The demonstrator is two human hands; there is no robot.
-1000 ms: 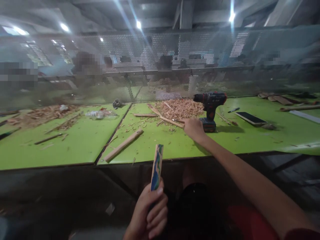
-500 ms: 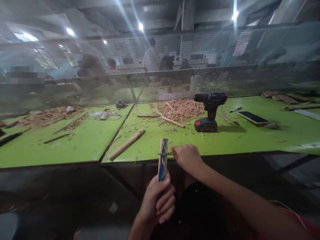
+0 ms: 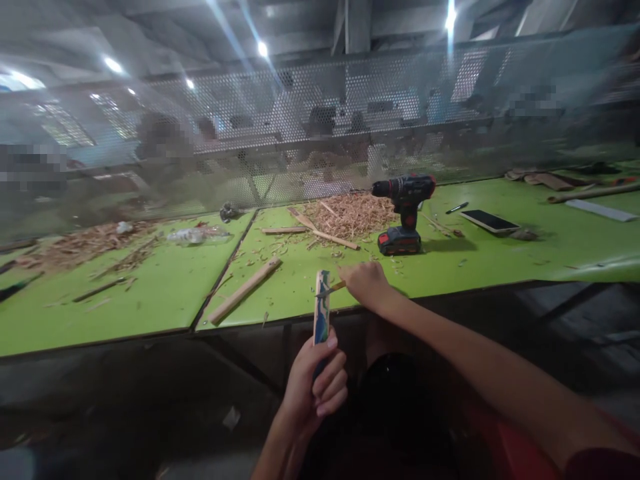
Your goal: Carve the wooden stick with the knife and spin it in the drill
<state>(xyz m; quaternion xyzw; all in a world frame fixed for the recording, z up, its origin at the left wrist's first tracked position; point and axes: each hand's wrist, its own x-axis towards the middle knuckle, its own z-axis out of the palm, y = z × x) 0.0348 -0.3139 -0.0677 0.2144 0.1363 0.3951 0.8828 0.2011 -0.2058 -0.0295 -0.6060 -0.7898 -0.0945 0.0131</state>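
My left hand [image 3: 320, 377] is wrapped round the lower end of a flat wooden strip [image 3: 321, 313], held upright in front of the table edge. Blue and green paint covers part of the strip's face, with bare wood showing between. In my closed right hand [image 3: 367, 283] is a small knife [image 3: 333, 289] with a yellowish handle. Its blade lies across the strip's upper part and seems to touch it. Left of the strip, a rounded wooden stick [image 3: 246, 291] rests on the green table [image 3: 280, 310].
A cordless drill [image 3: 405, 213] stands upright beside a heap of wood shavings [image 3: 350, 217]. Thin wooden pieces [image 3: 330, 237] lie at the heap. To the right are a phone [image 3: 489, 221] and a pen [image 3: 457, 208]. A perforated screen [image 3: 300, 143] runs along the back.
The knife and my right hand have moved slightly up and away, and the blade is tilted more. The whole view has shifted a little to the right.
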